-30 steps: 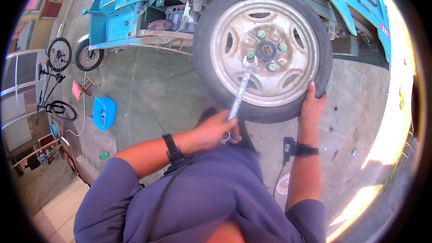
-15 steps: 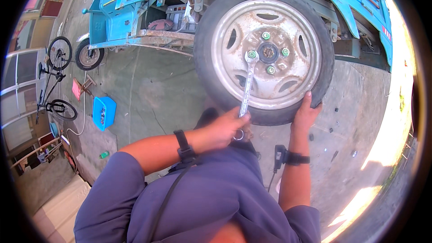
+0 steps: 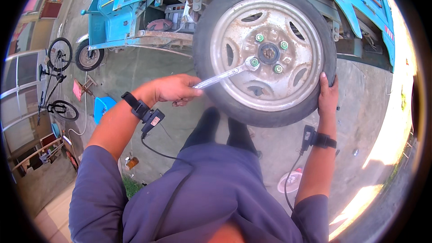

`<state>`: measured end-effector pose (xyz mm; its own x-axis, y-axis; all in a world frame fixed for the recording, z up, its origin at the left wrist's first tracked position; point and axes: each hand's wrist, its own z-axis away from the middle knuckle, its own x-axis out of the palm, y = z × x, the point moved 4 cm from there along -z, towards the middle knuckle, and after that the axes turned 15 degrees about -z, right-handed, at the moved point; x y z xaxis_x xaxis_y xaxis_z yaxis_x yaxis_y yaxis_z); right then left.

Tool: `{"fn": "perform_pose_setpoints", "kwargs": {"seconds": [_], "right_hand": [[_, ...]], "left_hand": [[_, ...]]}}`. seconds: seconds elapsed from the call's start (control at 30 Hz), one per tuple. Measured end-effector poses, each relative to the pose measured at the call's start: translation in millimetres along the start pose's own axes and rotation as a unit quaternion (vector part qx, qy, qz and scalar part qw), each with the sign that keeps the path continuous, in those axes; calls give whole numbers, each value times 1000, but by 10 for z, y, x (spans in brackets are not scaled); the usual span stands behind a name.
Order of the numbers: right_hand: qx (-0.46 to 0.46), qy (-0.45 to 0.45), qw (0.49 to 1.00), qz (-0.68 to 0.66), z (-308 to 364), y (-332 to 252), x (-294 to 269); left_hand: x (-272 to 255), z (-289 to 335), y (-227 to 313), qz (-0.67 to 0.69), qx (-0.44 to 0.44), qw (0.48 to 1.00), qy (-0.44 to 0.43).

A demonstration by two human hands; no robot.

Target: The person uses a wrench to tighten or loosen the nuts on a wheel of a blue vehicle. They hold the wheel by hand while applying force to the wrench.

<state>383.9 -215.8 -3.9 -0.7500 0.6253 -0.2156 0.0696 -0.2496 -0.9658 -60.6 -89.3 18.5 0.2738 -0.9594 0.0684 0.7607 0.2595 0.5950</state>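
Note:
My left hand (image 3: 177,91) is closed around the handle of a silver wrench (image 3: 220,77), which slants up to the right. The wrench's jaw sits around the lower-left lug nut (image 3: 254,62), one of several green-tinted nuts about the dark hub (image 3: 268,53). The rusty silver rim (image 3: 268,101) carries a black tire (image 3: 211,85), upright at the side of a blue vehicle (image 3: 96,29). At the tire's right edge, my right hand (image 3: 328,93) grips it, thumb on the sidewall and fingers partly hidden behind. Straps with small black devices circle both wrists.
Blue vehicle panels (image 3: 360,0) overhang the wheel. To the left are a blue bin (image 3: 102,108), a small stool (image 3: 83,87) and a bicycle (image 3: 56,78). A pinkish basin (image 3: 291,182) stands on the concrete behind my right forearm, and an amber object (image 3: 132,163) lies near my left elbow.
My left hand has swung the wrench handle left and up, its jaw still around the nut. The wheel has turned slightly counterclockwise, and my right hand has moved up and right with the tire edge.

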Motion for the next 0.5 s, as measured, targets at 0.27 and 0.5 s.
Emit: {"fn": "perform_pose_setpoints", "kwargs": {"seconds": [0.27, 0.5], "right_hand": [[-11, 4, 1000, 17, -33, -175, 84], [-12, 35, 999, 21, 62, -75, 61]], "left_hand": [[409, 276, -179, 19, -24, 998, 56], [1031, 71, -192, 185, 11, 981, 51]]}}
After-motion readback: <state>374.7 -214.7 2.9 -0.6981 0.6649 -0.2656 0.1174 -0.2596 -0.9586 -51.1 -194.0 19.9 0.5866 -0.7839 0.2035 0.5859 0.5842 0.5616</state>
